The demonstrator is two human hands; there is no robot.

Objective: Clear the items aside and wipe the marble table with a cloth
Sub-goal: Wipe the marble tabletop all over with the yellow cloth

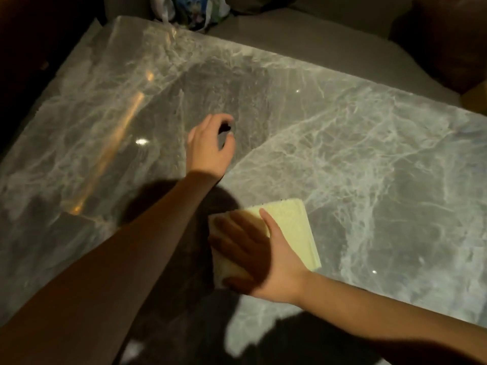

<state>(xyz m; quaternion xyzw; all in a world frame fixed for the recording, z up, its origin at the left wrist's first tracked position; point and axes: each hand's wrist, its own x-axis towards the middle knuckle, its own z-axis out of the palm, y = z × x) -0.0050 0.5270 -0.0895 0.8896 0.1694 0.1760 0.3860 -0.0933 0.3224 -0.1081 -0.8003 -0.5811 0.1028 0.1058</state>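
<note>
A: Surface and room?

B: One marble table (pixel 342 159), grey with pale veining, polished; it mirrors warm orange streaks at the left and a few small bright glints. Arm shadows lie across its near middle. The room is dim. Beyond the far edge, pale upholstery, apparently a sofa (pixel 290 30). Dark shapes at the right and left margins, too dim to identify.

A: Count of items?

B: Table, one. Cloth (pixel 292 227), one, pale yellow, folded into a rectangle. Plastic bag (pixel 189 11), one, white with blue print, past the far edge of the table, partly cut off by the frame. Hands, two, both arms bare. One small dark object at the left fingertips, blurred; I cannot tell what it is. Nothing else sits on the marble in view.

A: Cloth against the grip?

B: The cloth lies flat on the table, near the front edge, centre-right. The right hand (pixel 261 256) rests on top of it, palm down, fingers spread and flat, pressing and not clenched; the cloth's right portion shows beyond the thumb. The left hand (pixel 210 143) is further in over the table's middle, well apart from the cloth, fingers curled with thumb and fingertips pinched around the small dark object.
</note>
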